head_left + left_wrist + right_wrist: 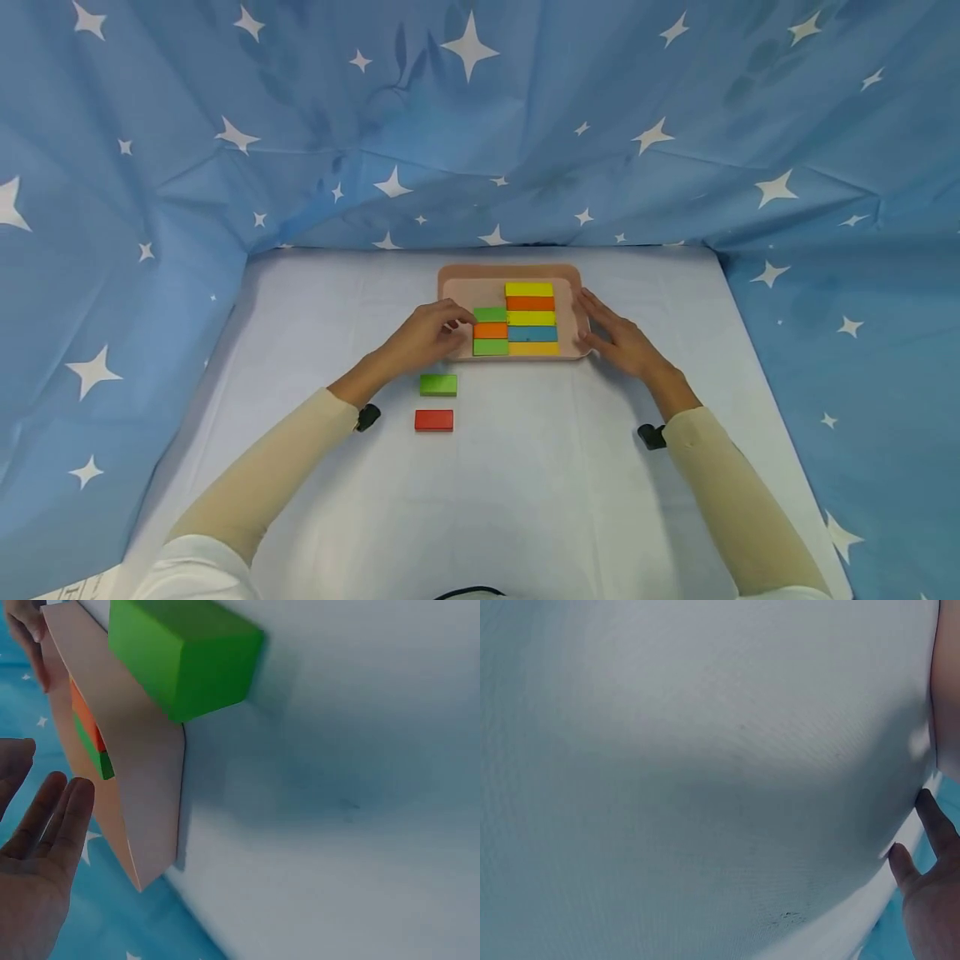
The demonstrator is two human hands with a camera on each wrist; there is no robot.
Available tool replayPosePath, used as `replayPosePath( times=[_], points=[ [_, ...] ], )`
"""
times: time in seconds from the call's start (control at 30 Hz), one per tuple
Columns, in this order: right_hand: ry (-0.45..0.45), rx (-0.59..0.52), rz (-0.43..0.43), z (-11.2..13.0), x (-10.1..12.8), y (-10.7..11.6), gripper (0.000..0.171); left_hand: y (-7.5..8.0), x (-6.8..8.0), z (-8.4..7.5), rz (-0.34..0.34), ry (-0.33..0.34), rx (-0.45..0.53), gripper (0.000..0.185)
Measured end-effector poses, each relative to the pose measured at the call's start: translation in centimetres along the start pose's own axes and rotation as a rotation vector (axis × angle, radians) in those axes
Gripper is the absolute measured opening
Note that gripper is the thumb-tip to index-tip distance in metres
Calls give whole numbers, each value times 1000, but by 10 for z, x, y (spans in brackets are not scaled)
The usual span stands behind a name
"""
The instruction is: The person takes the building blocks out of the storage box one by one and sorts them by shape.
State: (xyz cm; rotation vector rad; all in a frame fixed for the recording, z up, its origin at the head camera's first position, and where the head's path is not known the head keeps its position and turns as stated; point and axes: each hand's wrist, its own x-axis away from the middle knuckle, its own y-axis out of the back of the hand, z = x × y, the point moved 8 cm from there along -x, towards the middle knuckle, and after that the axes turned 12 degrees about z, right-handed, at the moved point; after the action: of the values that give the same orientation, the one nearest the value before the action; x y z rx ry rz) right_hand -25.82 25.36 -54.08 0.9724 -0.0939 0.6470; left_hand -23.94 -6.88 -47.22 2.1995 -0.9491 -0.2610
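Note:
A pink tray (480, 272) holds two columns of coloured blocks. The left column has a green block (491, 314), an orange block (491, 331) and another green block (491, 347). In the right column lie several yellow, orange and blue blocks, the blue block (532, 334) among them. My left hand (431, 335) hovers over the tray's left side, fingertips close to the upper green block; the left wrist view shows nothing between thumb and fingers. At the tray's right rim, my right hand (624, 343) rests with fingers extended along the edge.
A loose green block (438, 385) lies on the white tabletop (510, 475) just in front of the tray, with a red block (434, 421) nearer to me. Blue star-patterned cloth (465, 125) hangs behind the table and at both sides.

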Motion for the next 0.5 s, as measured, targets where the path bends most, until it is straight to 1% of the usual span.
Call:
replayPosePath(
  times=[0.07,0.13,0.23,0.3,0.37,0.5],
  points=[
    [-5,-3,-3,-1,0,-1,72,-3,-16,4,27,15,-5,31],
    [-6,-5,-2,-1,0,-2,72,-5,-31,7,44,30,-42,35],
    [-4,-10,3,-1,-1,-4,72,-9,-46,12,72,68,-102,39],
    [0,-1,10,-1,-1,-4,72,-11,-53,16,98,90,-139,40],
    [0,2,12,-1,-1,-4,72,-13,-58,17,125,106,-156,39],
    [1,16,4,-2,0,-2,73,-16,-63,20,156,113,-182,36]
  ],
)
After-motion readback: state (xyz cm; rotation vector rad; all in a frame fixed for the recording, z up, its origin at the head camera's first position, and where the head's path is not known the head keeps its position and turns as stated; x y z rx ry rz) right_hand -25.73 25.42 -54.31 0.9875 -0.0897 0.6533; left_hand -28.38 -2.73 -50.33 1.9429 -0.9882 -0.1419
